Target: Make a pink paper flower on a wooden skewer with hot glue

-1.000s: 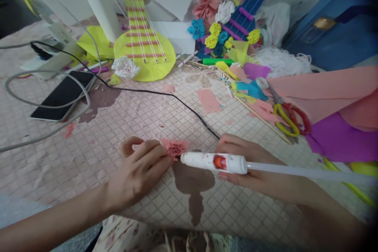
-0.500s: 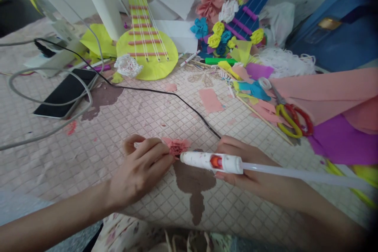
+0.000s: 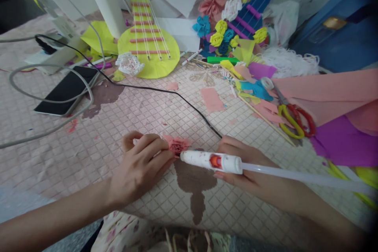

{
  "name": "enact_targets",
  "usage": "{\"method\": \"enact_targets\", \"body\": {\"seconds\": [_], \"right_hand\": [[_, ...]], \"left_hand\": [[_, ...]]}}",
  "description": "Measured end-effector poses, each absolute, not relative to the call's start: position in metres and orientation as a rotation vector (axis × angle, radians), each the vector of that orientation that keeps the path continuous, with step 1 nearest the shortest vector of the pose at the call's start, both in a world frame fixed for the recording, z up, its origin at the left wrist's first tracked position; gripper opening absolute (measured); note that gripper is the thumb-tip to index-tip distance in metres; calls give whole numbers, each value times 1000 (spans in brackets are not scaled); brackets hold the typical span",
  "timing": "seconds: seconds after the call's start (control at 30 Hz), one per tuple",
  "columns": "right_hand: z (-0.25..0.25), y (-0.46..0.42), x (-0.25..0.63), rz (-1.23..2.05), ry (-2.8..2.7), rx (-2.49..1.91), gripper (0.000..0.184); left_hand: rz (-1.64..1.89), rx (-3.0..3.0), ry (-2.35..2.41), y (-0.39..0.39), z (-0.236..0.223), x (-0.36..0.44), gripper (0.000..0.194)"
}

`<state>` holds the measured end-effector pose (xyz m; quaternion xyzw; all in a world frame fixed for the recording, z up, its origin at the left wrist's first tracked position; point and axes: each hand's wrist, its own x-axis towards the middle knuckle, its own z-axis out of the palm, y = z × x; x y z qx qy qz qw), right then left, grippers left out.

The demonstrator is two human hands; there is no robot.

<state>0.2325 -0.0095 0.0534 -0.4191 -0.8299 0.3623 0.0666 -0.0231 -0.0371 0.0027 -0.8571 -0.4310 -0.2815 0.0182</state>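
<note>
A small pink crumpled paper flower is on the quilted tablecloth, its left edge pinched by the fingers of my left hand. My right hand is wrapped round a white hot glue gun, whose dark nozzle points left and meets the near edge of the flower. A long translucent glue stick sticks out of the gun's back end toward the right. The gun's handle is hidden under my right hand. My left fingertips are partly hidden behind the knuckles and the flower.
A black cord runs across the cloth toward my right hand. A phone lies at left under a grey cable. Behind stands a yellow paper guitar. Scissors, paper scraps and a wooden stick lie at right.
The view has shifted slightly. Both hands, the glue gun and the flower keep nearly the same place, with the nozzle still at the flower's near edge.
</note>
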Motion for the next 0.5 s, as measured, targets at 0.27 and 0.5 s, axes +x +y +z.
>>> {"method": "enact_targets", "body": {"seconds": [0.27,0.5], "right_hand": [[52,-10,233,1085,-2510,-1258,19],[53,-10,236,1131,-2502,-1276,20]], "left_hand": [[-882,-2676,-1344,-37,2,-23,7],[-855,-2689,-1373,-39,2,-25,6]]}}
